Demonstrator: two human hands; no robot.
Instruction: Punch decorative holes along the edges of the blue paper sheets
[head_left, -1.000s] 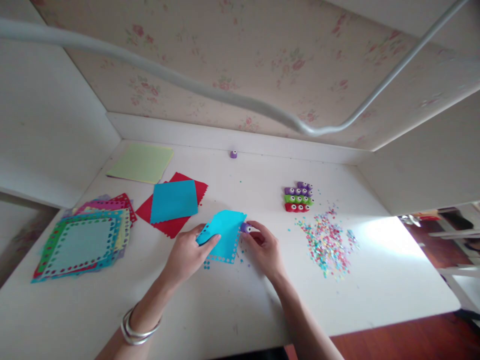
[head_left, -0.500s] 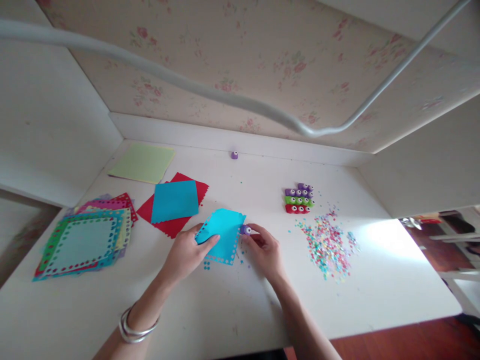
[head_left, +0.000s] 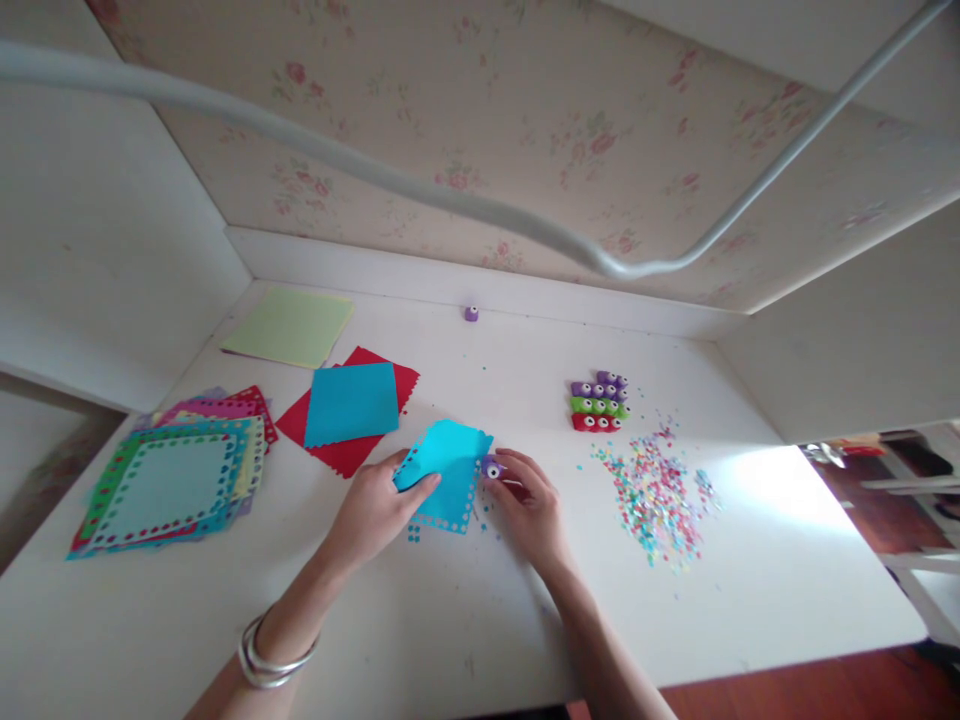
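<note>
A bright blue sheet of paper (head_left: 448, 465) with punched holes along its left, lower and right edges is pinched in my left hand (head_left: 379, 505), thumb on top. My right hand (head_left: 529, 500) grips a small purple craft punch (head_left: 492, 468) at the right edge of that sheet. Whether the paper is inside the punch's slot is too small to tell. Small blue cut-outs (head_left: 413, 533) lie on the table just below the sheet.
Punched sheets (head_left: 165, 490) lie piled at left, near blue paper (head_left: 352, 403) over red paper (head_left: 346, 458) and pale green sheets (head_left: 289, 325). Several punches (head_left: 598, 405) stand in rows at right, beside scattered confetti (head_left: 660, 495). Another purple punch (head_left: 471, 314) sits by the back wall.
The purple punch has shifted slightly down along the sheet's right edge, with my right hand on it. My left hand and the sheet stay nearly still; the view has tilted a little.
</note>
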